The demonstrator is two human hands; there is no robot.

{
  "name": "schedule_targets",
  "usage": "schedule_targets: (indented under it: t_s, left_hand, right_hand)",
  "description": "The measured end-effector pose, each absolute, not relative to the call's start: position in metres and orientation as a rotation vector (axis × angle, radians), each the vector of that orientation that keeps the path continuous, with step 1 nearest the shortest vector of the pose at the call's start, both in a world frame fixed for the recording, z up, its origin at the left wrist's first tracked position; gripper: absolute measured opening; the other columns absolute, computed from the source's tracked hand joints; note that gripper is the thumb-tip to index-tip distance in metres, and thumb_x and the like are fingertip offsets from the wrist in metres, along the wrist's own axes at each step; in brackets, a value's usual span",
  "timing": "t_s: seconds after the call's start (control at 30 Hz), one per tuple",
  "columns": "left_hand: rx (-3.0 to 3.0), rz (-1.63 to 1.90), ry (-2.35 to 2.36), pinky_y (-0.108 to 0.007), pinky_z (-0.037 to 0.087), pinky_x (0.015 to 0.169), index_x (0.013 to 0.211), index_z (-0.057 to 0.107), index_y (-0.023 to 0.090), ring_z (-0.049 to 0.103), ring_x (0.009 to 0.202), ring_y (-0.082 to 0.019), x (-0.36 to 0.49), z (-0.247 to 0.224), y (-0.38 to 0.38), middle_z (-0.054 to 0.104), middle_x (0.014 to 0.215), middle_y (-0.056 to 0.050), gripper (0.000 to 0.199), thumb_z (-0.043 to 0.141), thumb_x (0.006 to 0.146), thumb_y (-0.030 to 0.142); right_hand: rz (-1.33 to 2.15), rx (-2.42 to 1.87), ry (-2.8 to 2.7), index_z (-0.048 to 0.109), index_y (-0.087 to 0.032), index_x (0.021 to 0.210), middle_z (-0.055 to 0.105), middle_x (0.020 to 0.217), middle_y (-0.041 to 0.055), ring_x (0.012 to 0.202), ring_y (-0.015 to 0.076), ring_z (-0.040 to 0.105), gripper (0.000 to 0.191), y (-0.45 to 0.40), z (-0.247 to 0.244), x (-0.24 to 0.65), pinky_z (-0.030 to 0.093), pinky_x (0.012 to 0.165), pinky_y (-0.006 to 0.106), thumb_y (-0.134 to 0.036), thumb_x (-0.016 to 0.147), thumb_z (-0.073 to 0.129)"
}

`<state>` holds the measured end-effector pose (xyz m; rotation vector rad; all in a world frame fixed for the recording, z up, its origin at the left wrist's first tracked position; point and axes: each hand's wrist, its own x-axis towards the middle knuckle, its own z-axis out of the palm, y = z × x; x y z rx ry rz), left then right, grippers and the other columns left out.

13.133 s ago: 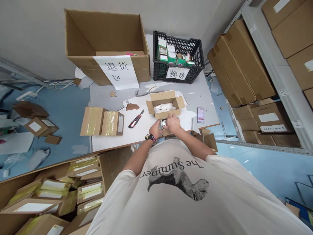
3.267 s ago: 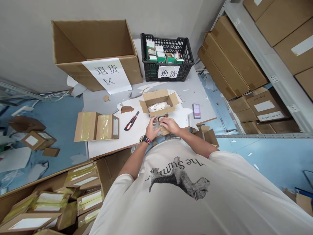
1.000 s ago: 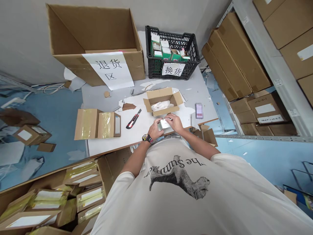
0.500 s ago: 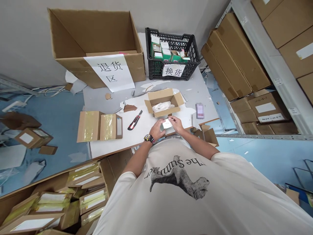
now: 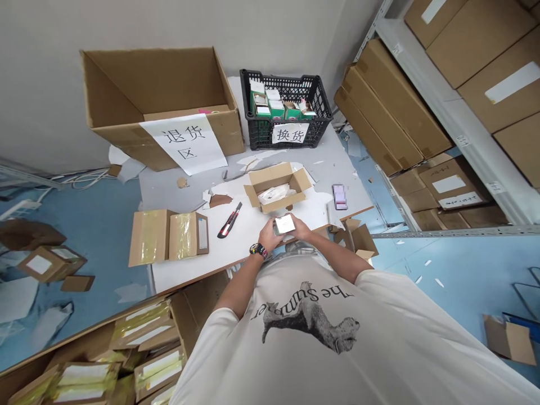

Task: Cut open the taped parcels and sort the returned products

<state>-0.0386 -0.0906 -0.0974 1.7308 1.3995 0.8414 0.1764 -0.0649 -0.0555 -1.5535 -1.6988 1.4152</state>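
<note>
A small white box is held between my two hands at the front edge of the table. My left hand, with a watch on its wrist, grips the box's left side. On its right side my right hand is closed around it. Just beyond the hands stands an open cardboard carton with its flaps spread and a white wrapped item inside. To the left lies a red and black utility knife.
Two taped cartons stand at the table's left. Behind are a large open box with a paper sign and a black crate of small green-and-white boxes. A phone lies at the right. Shelves of cartons rise beyond.
The small white box has been tilted so its white face shows more fully upward. My right hand has shifted from its top edge to its right side. The camera view has tipped upward slightly.
</note>
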Motion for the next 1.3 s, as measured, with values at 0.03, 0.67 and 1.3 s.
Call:
schedule_targets:
  t_s: [0.03,0.67,1.3]
  left_hand:
    - [1.715,0.822,1.404,-0.051,0.071,0.101,0.144,0.064,0.028,0.085,0.120,-0.035,-0.039,-0.097,-0.088,0.085,0.134,-0.011,0.068,0.094,0.084,0.033]
    - [2.069,0.784,1.309,-0.044,0.067,0.085,0.143,0.072,0.031,0.086,0.100,-0.038,-0.082,0.039,-0.057,0.088,0.113,-0.009,0.070,0.098,0.083,0.055]
    - [2.210,0.730,1.410,-0.042,0.065,0.090,0.152,0.067,0.025,0.086,0.105,-0.038,-0.021,0.192,0.207,0.089,0.120,-0.009,0.088,0.099,0.077,0.058]
  right_hand:
    - [1.400,-1.549,-1.702,0.071,-0.027,0.138,0.084,0.118,0.0042,0.110,0.0296,0.078,0.070,-0.065,-0.055,0.174,0.063,0.100,0.042,-0.032,0.074,0.096]
    - [1.207,-1.336,-1.922,0.072,-0.028,0.146,0.086,0.114,0.0069,0.103,0.0344,0.080,0.071,-0.053,0.070,0.185,0.059,0.085,0.038,-0.036,0.080,0.098]
    - [0.725,-1.037,-2.123,0.053,-0.035,0.174,0.063,0.171,0.0121,0.151,0.0437,0.063,0.094,0.199,0.240,0.239,0.062,0.117,0.061,-0.042,0.088,0.091]
